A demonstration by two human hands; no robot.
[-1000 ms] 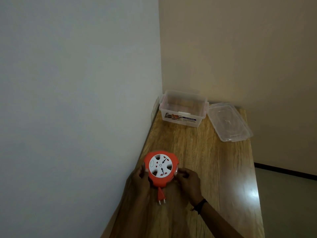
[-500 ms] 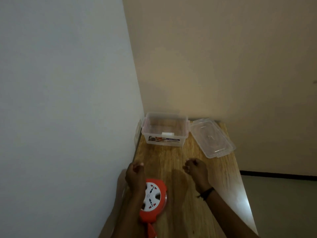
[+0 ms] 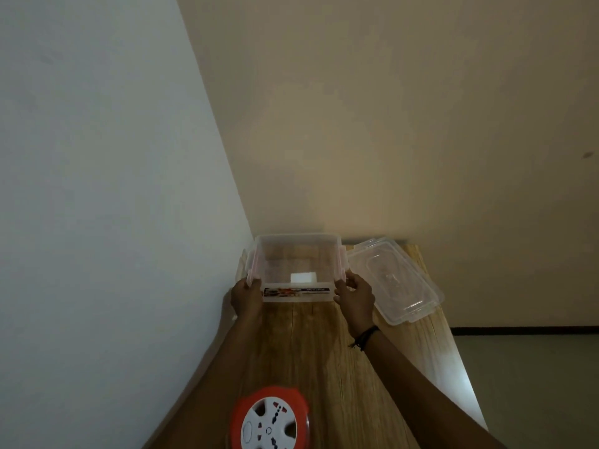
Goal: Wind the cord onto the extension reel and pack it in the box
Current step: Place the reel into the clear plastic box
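Observation:
The orange extension reel (image 3: 270,419) with a white socket face lies flat on the wooden table at the bottom of the view, with no loose cord visible and its lower part cut off by the frame. At the far end, a clear plastic box (image 3: 295,254) with a printed label stands open. My left hand (image 3: 245,299) grips its near left corner and my right hand (image 3: 355,294) grips its near right corner.
The clear lid (image 3: 393,280) lies to the right of the box, overhanging the table's right edge. The narrow wooden table (image 3: 324,351) runs along a white wall on the left and ends at a beige wall behind the box. Floor lies to the right.
Both hands let go of the reel, which now lies on the near table. They reached forward and took hold of the box at its two near corners. The camera tilted up.

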